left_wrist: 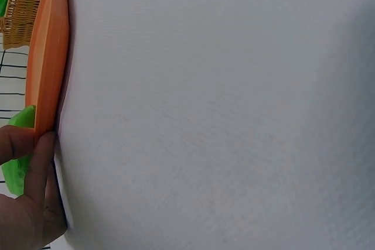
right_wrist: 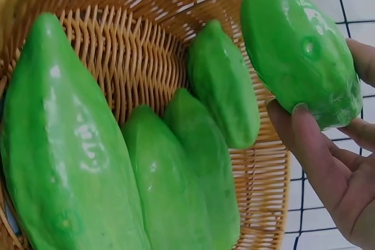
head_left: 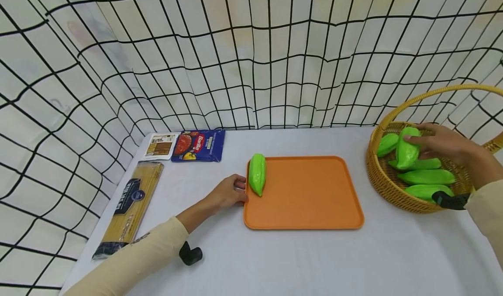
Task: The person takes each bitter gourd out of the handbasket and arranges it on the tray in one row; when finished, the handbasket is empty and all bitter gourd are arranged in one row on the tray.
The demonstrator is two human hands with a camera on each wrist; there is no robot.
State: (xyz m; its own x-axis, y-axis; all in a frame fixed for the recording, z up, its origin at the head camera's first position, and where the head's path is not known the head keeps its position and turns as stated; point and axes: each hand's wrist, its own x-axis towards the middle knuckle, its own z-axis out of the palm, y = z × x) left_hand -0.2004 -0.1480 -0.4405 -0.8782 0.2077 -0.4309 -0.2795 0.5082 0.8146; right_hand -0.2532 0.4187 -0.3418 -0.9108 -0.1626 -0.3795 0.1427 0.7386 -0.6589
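My left hand (head_left: 229, 191) pinches the left rim of an orange tray (head_left: 310, 195); in the left wrist view its thumb and fingers meet at the tray's edge (left_wrist: 53, 68). One glossy green papaya (head_left: 257, 173) lies on the tray, close beside that hand. Over at the right, my right hand (head_left: 440, 143) holds another green papaya (right_wrist: 302, 51) by its blunt end, above the wicker basket (head_left: 375, 173). Several more papayas (right_wrist: 70, 139) lie inside the basket, one of them (right_wrist: 222, 83) just under the held one.
Along the left of the white table (head_left: 298, 261) lie a pack of spaghetti (head_left: 133, 204), a blue Barilla packet (head_left: 198, 146) and a small white-and-brown packet (head_left: 160, 146). The basket's tall handle (head_left: 444, 90) arches over the right arm. Black netting (head_left: 271, 64) hangs behind the table.
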